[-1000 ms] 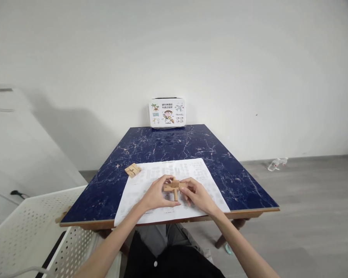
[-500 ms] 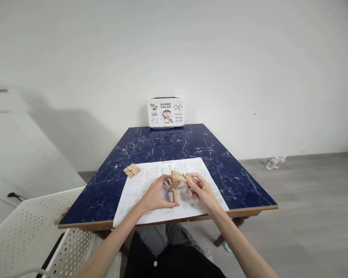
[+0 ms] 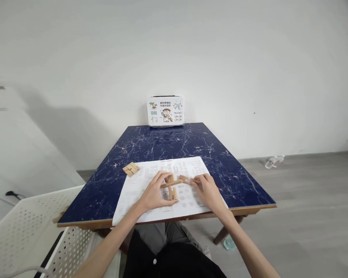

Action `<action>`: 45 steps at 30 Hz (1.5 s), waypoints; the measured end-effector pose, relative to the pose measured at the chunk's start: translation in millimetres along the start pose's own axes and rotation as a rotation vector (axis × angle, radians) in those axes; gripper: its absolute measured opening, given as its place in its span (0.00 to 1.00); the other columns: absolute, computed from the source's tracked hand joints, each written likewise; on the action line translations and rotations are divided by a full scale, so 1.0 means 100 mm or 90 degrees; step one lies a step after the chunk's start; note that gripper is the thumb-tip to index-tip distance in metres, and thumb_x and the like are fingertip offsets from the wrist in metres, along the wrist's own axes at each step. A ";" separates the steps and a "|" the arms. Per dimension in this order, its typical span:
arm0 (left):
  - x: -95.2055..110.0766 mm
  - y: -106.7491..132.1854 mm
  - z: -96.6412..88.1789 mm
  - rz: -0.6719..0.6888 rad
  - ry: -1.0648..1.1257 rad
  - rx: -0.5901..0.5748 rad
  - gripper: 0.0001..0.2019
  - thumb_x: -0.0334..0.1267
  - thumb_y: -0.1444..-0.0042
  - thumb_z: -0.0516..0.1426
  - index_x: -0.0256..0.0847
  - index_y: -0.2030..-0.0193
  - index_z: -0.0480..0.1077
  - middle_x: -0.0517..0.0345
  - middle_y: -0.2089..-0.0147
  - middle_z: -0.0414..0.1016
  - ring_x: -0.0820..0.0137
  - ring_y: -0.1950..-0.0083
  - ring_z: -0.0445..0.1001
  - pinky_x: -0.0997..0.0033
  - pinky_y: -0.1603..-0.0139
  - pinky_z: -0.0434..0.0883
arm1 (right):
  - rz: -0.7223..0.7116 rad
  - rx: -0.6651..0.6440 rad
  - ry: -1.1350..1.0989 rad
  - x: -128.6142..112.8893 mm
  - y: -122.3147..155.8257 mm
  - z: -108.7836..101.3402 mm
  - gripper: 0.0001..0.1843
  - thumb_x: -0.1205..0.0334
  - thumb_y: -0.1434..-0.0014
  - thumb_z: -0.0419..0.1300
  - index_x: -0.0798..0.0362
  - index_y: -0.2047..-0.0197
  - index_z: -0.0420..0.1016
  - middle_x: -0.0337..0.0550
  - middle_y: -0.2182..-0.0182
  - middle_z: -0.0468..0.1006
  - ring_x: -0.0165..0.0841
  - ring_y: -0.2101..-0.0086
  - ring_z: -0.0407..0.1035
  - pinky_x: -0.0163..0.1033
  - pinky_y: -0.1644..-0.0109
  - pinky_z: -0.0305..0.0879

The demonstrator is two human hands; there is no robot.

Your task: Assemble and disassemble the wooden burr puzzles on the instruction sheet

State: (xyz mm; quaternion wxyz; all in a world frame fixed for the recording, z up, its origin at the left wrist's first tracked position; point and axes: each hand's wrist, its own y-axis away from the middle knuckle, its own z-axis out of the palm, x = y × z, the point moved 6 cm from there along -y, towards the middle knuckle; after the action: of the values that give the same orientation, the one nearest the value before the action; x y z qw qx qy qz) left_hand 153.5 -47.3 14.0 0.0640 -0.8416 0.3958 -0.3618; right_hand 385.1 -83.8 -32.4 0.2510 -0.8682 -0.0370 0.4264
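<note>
My left hand (image 3: 154, 194) is closed around two flat wooden puzzle pieces that cross each other. One of them, an upright notched piece (image 3: 173, 193), is pinched lengthwise between thumb and fingers. The other, a crosswise piece (image 3: 174, 183), runs through it toward the right. My right hand (image 3: 208, 191) grips the end of another notched wooden piece (image 3: 186, 179), whose tip is close to the crosswise one; whether they touch I cannot tell. Below both hands lies a white printed sheet (image 3: 130, 200). A small stack of wooden pieces (image 3: 131, 169) rests at the sheet's upper left corner.
The blue marbled table (image 3: 104, 181) has a white cartoon-printed case (image 3: 165, 112) standing at its far edge against the wall. A white perforated basket (image 3: 31, 208) is on the left. A clear plastic bottle (image 3: 274, 161) lies on the floor to the right.
The wooden pieces have been turned, so the crossed pair now shows its notched side. My right hand has shifted slightly right, its piece tilted lower.
</note>
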 end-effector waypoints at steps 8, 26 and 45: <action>0.03 0.00 0.02 0.026 0.014 -0.022 0.42 0.50 0.55 0.74 0.46 0.35 0.65 0.47 0.40 0.71 0.52 0.40 0.73 0.51 0.39 0.74 | -0.254 -0.126 0.045 -0.66 0.06 0.07 0.15 0.60 0.26 0.57 0.46 0.38 0.70 0.51 0.46 0.79 0.46 0.46 0.73 0.53 0.42 0.72; 0.00 -0.03 0.03 0.039 -0.024 -0.033 0.41 0.55 0.61 0.76 0.45 0.39 0.71 0.48 0.43 0.75 0.49 0.40 0.71 0.46 0.35 0.68 | -0.222 -0.018 0.210 -0.63 -0.11 0.31 0.08 0.65 0.26 0.56 0.51 0.57 0.76 0.46 0.63 0.82 0.41 0.63 0.74 0.44 0.56 0.62; -0.25 -0.02 0.04 -0.180 0.133 0.035 0.23 0.54 0.26 0.46 0.42 0.64 0.69 0.59 0.70 0.77 0.68 0.72 0.73 0.69 0.67 0.68 | -0.237 0.036 0.148 -0.75 0.02 0.45 0.08 0.64 0.25 0.52 0.50 0.55 0.72 0.46 0.64 0.79 0.40 0.61 0.75 0.41 0.58 0.66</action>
State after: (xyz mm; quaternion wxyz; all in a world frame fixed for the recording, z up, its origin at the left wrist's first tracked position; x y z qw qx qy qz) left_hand 147.0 -29.2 -1.9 -0.0057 -0.8447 0.2680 -0.4632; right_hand 302.6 -88.3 -2.3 0.3522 -0.8823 -0.1555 0.2708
